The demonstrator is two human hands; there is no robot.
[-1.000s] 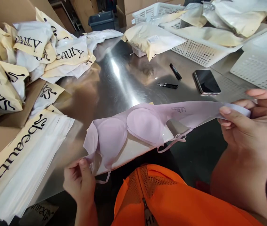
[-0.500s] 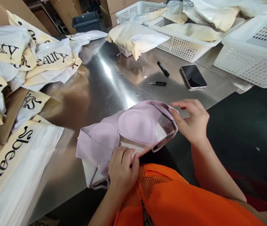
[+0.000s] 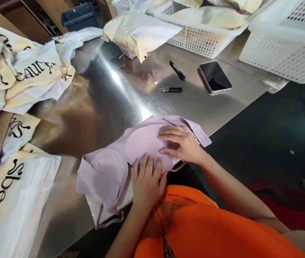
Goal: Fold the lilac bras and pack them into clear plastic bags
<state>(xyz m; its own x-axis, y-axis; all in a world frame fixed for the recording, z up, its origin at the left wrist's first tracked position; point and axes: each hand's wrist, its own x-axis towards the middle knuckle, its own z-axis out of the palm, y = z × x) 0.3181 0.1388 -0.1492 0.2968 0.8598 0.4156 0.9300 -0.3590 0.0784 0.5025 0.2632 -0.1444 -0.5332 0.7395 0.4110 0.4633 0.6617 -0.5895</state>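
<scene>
A lilac bra [image 3: 109,168] lies cups up at the near edge of the metal table, on top of a white plastic bag [image 3: 93,206] that shows at its lower left. My left hand [image 3: 148,179] rests with fingers stretched out on the lower edge of the right-hand cup. On the same cup's right side lies my right hand [image 3: 183,145], its fingers extended and flat. Past that hand, the bra's band with rows of hook eyes [image 3: 204,137] sticks out to the right. A strap loops below the left cup.
Beyond the bra lie thread snips [image 3: 171,90], a black marker [image 3: 177,70] and a phone [image 3: 215,77] on the metal table [image 3: 109,118]. White baskets [image 3: 195,39] stand at the back. Printed plastic bags [image 3: 36,70] pile up at the left, with a stack of flat bags [image 3: 31,190] nearer.
My right hand has moved left from the band's end onto the cup. My left hand has shifted up onto the cup and straightened its fingers. The hooked band now lies outspread.
</scene>
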